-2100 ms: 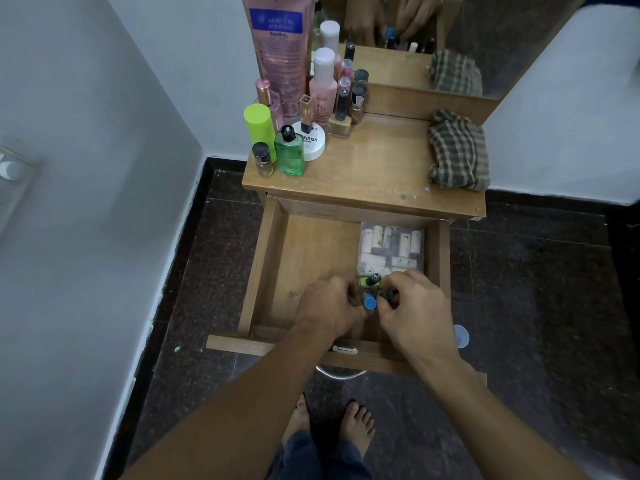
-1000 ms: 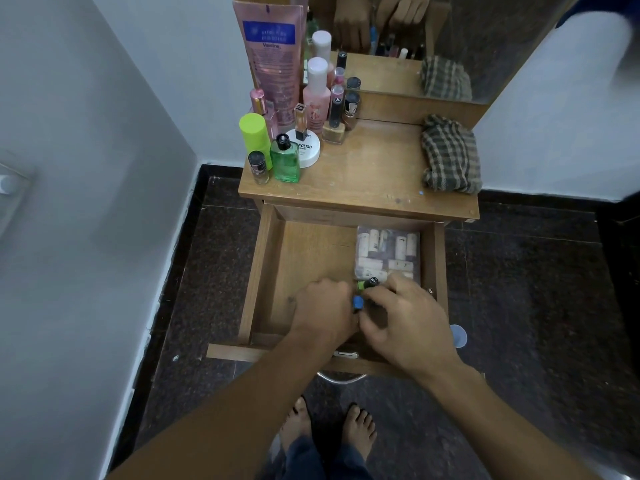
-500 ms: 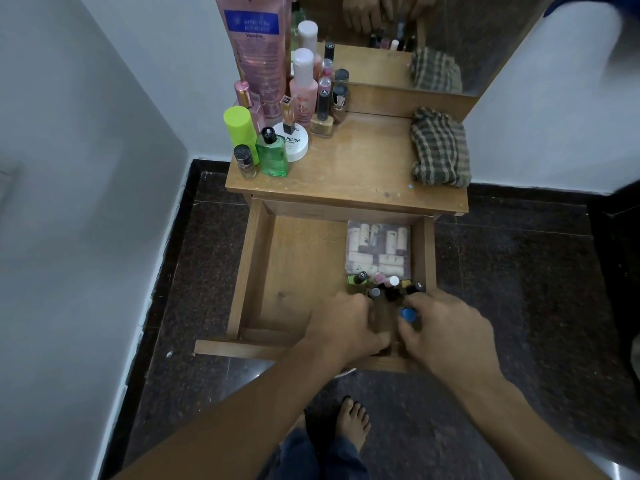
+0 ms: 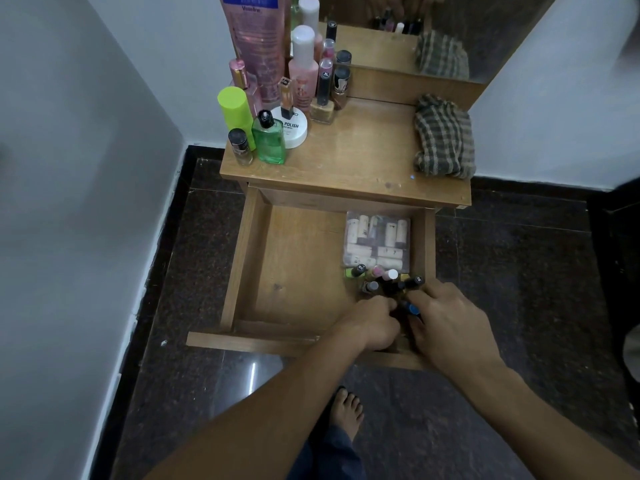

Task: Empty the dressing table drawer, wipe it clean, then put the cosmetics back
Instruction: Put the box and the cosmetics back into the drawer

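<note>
Found left hand (image 4: pixel 372 323) knuckles-up in the front right corner of the open drawer (image 4: pixel 239 265), fingers curled under. Could not tell whether it held anything, with the palm side hidden. Found right hand (image 4: pixel 446 320) just beside it, fingers partly spread, thumb and forefinger apparently pinching a blue-capped bottle (image 4: pixel 412 309) low between the two hands. Worked from the head view alone.

Noted small bottles (image 4: pixel 384 282) standing upright in a tight group just beyond the fingertips, up against the near edge of a clear packet (image 4: pixel 377 240) lying flat by the right wall of the drawer.

Judged this, tentatively, as the putting-back stage: bottles upright and grouped, checked cloth (image 4: pixel 443 136) laid aside on the surface (image 4: pixel 363 161). Could not rule out emptying. Judged the next move to call for standing the blue-capped bottle in with the group without toppling its neighbours, then reaching up to the surface for the remaining cosmetics (image 4: pixel 322 105).

Counted one drawer and one packet with roughly nine pale tubes inside, blurred. Counted at least six caps in the standing group, plus the blue one, but could not separate the dark caps. Counted about ten cosmetics at the rear left of the surface, among them one pink tube (image 4: pixel 258 46), one lime-capped bottle (image 4: pixel 235 109), one green bottle (image 4: pixel 268 142) and one white round tub (image 4: pixel 296 131). Could not split the rear ones from reflections in the mirror (image 4: pixel 502 29). Counted one cloth.
</note>
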